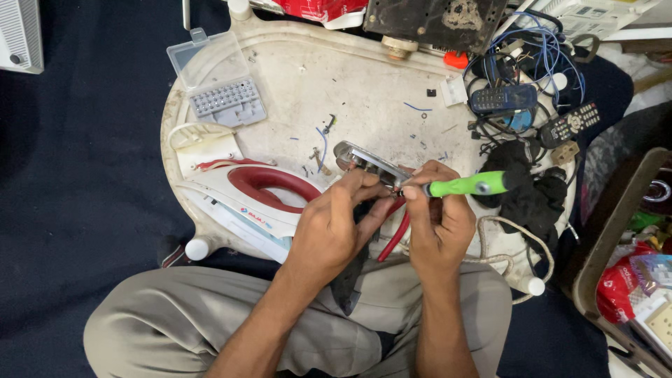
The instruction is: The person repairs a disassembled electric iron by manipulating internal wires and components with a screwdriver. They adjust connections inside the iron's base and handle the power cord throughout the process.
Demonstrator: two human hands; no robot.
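My left hand (334,225) grips a shiny metal iron soleplate (367,161), tilted up on edge over a dirty white plastic table (350,77). My right hand (437,218) holds a screwdriver with a green and black handle (470,185), its tip at the near end of the soleplate. Red wires (395,234) hang down between both hands. The iron's white and red housing (262,189) lies on the table just left of my left hand.
An open clear case of screwdriver bits (224,98) sits at the table's back left. A tangle of blue wires, a small phone (502,99), a remote (570,124) and black cloth (528,192) crowd the right. A white cord (518,241) loops nearby. Dark carpet surrounds.
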